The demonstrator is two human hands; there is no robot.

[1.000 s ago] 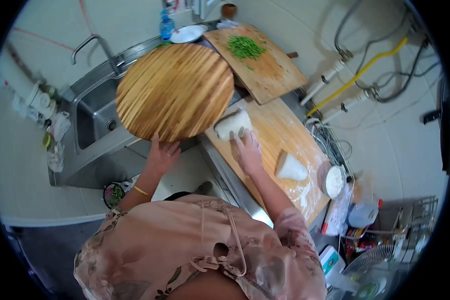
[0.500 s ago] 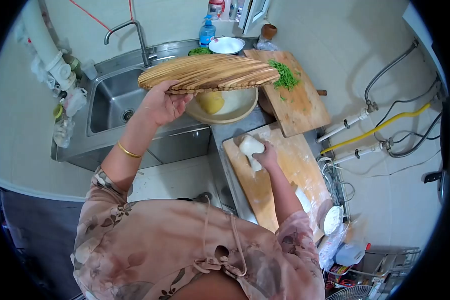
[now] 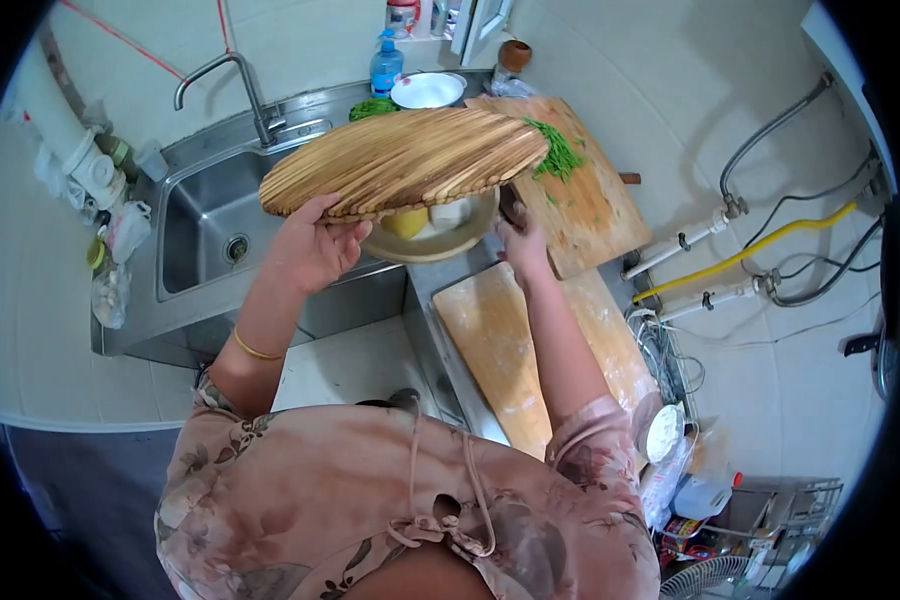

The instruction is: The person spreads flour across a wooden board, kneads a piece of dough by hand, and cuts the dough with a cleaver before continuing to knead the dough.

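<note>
My left hand (image 3: 320, 245) grips the near edge of an oval-looking lid made of bound stalks (image 3: 405, 165), which it holds tilted above a large bowl (image 3: 410, 255). Under the lid, a yellow dough lump (image 3: 406, 222) and a white dough piece (image 3: 453, 214) lie in the bowl, both partly covered from view. My right hand (image 3: 522, 238) is at the bowl's right side, close to the lid's edge, with no dough in it. Its fingers are partly shadowed but look apart. Below it lies a floured wooden board (image 3: 485, 325), partly hidden by my right forearm.
A steel sink (image 3: 205, 225) with a tap (image 3: 245, 85) is at left. Another cutting board (image 3: 595, 215) holds chopped greens (image 3: 557, 152). Behind the lid stand a white basin (image 3: 428, 91) and a blue bottle (image 3: 386, 66). A flour bowl (image 3: 663, 432) sits at lower right.
My right hand has moved up from the floured board to the bowl and let go of the white dough, which is now inside. The lid tilts more toward me.
</note>
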